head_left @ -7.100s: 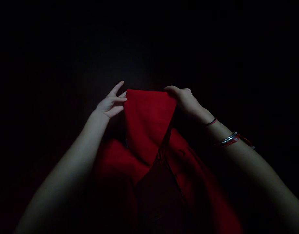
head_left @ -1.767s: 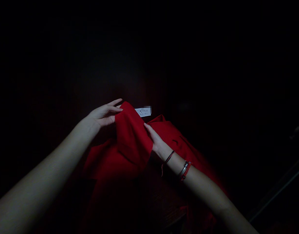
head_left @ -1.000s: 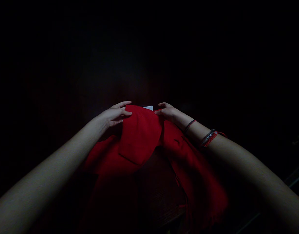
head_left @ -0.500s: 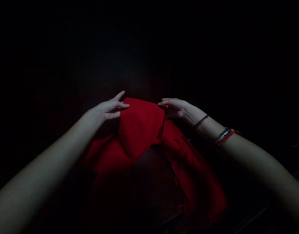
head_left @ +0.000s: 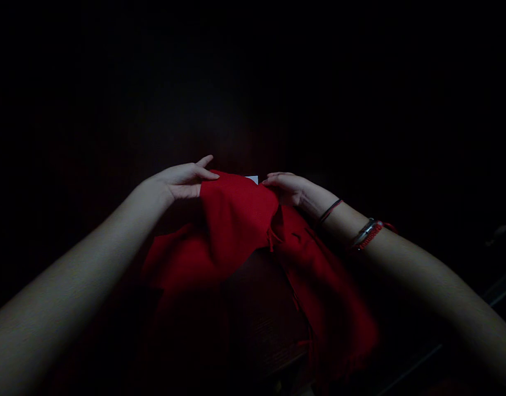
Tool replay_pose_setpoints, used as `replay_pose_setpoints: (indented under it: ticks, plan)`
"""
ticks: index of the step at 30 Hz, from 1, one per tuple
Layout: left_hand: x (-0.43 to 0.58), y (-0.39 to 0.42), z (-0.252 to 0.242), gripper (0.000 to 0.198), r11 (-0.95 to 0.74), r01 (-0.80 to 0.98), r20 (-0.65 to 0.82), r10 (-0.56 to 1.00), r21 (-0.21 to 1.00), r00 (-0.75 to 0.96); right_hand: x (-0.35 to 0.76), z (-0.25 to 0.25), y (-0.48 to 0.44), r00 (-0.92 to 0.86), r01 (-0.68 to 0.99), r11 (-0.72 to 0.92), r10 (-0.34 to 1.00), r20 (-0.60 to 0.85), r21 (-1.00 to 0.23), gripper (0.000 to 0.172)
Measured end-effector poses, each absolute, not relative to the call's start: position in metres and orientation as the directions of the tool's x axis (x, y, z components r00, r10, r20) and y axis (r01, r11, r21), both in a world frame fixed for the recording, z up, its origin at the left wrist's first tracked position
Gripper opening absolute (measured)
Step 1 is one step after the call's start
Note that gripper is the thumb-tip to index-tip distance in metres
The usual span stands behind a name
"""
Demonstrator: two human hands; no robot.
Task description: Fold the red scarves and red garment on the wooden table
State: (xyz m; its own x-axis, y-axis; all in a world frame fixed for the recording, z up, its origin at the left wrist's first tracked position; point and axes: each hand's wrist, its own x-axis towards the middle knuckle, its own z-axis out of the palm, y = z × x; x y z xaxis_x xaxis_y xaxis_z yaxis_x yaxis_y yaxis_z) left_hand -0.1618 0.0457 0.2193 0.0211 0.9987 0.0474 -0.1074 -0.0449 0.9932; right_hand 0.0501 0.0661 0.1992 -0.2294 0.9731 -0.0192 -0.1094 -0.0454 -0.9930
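Observation:
A red cloth garment (head_left: 236,220) is spread in front of me in very dim light. My left hand (head_left: 182,180) pinches the upper left corner of a folded panel of it, thumb on top. At the panel's upper right corner my right hand (head_left: 288,187) grips the cloth with curled fingers; that wrist wears thin bracelets (head_left: 366,234). A small white label (head_left: 252,179) peeks out just behind the top edge, between the two hands. The rest of the garment hangs down and to the right into shadow.
The surface under the cloth is dark and nearly unreadable. A faint pale line (head_left: 498,289) runs diagonally at the far right edge. Everything beyond the hands is black.
Both hands have come down slightly and the panel's top edge has dropped with them. The white label, hidden half a second ago, shows again behind the edge.

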Motion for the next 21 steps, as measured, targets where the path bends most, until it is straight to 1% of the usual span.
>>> replay_pose_setpoints:
  ticks: [2, 3, 5, 6, 8, 10, 12, 15, 17, 19, 20, 21]
  plan:
    - [-0.154, 0.041, 0.219, 0.074, -0.079, -0.146, 0.087, 0.995, 0.986, 0.045, 0.051, 0.175, 0.059, -0.376, -0.158, -0.198, 0.918, -0.127, -0.967, 0.008]
    - [-0.149, 0.04, 0.218, 0.076, -0.083, -0.147, 0.093, 0.994, 0.986, 0.06, 0.05, 0.162, 0.055, -0.446, -0.193, -0.262, 0.882, -0.153, -0.946, 0.008]
    - [-0.14, 0.037, 0.218, 0.079, -0.073, -0.114, 0.084, 0.992, 0.991, 0.098, 0.045, 0.136, 0.049, -0.572, -0.258, -0.34, 0.808, -0.141, -0.904, 0.024]
    - [-0.136, 0.036, 0.217, 0.08, -0.063, -0.09, 0.074, 0.991, 0.994, 0.116, 0.041, 0.126, 0.047, -0.593, -0.28, -0.335, 0.797, -0.113, -0.9, 0.031]
    - [-0.132, 0.035, 0.216, 0.081, -0.064, -0.048, 0.07, 0.988, 0.997, 0.135, 0.031, 0.112, 0.046, -0.572, -0.295, -0.278, 0.818, -0.065, -0.914, 0.039]
    - [-0.132, 0.035, 0.214, 0.079, -0.091, -0.015, 0.093, 0.988, 0.996, 0.124, 0.021, 0.109, 0.048, -0.507, -0.301, -0.192, 0.862, -0.014, -0.934, 0.04]
    - [-0.137, 0.036, 0.212, 0.074, -0.122, 0.016, 0.12, 0.989, 0.992, 0.083, 0.014, 0.112, 0.053, -0.46, -0.362, -0.126, 0.886, 0.059, -0.924, 0.035]
    - [-0.149, 0.04, 0.206, 0.071, -0.131, 0.037, 0.13, 0.991, 0.991, 0.03, 0.013, 0.125, 0.059, -0.433, -0.482, -0.106, 0.892, 0.132, -0.87, 0.023]
    - [-0.156, 0.042, 0.202, 0.074, -0.121, 0.025, 0.12, 0.992, 0.992, 0.029, 0.017, 0.134, 0.062, -0.415, -0.467, -0.091, 0.901, 0.128, -0.88, 0.016]
    - [-0.162, 0.043, 0.197, 0.075, -0.119, 0.013, 0.119, 0.993, 0.993, 0.027, 0.024, 0.143, 0.063, -0.337, -0.4, -0.026, 0.934, 0.121, -0.916, 0.011]
    - [-0.165, 0.043, 0.195, 0.074, -0.125, 0.015, 0.124, 0.992, 0.992, 0.021, 0.028, 0.148, 0.063, -0.286, -0.368, 0.006, 0.951, 0.12, -0.93, 0.014]
    - [-0.167, 0.044, 0.193, 0.074, -0.133, 0.018, 0.133, 0.991, 0.991, 0.011, 0.031, 0.152, 0.063, -0.243, -0.351, 0.023, 0.963, 0.115, -0.936, 0.022]
